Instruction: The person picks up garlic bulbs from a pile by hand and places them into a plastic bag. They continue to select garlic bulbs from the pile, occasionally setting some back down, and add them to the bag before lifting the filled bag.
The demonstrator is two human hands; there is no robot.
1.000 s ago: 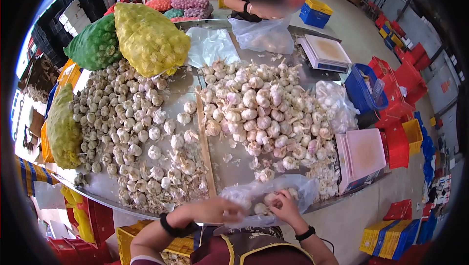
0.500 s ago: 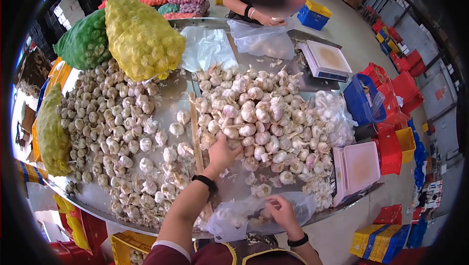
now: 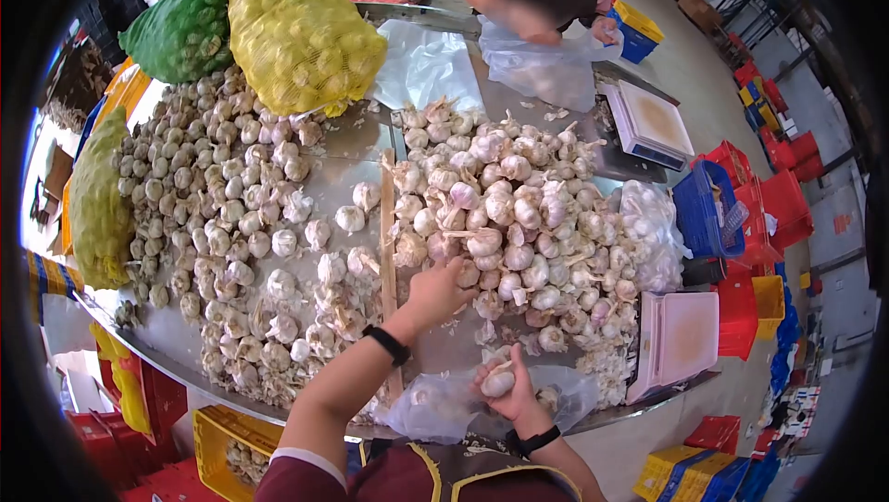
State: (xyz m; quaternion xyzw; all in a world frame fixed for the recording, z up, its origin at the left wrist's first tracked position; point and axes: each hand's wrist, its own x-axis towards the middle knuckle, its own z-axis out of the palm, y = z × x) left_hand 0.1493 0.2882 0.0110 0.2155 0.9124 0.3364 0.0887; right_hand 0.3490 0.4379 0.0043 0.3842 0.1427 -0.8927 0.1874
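- Bulb (image 3: 497,382): a whole garlic head, white with a papery skin and a short dry stem stub. It is clasped in the right hand (image 3: 515,400), raised just above the bag's mouth at the near edge of the desk (image 3: 444,346).
- Bag (image 3: 428,407): clear thin plastic, crumpled and slack, lying on the near rim of the desk. Several pale garlic heads show through it, and its open mouth faces right, towards the held bulb.
- Pile (image 3: 528,215): a loose heap of white and purple-tinged garlic heads with stems and roots on, covering the right half of the desk. The left hand (image 3: 437,291) rests on its near left edge, fingers among the heads; whether it grips one cannot be told.
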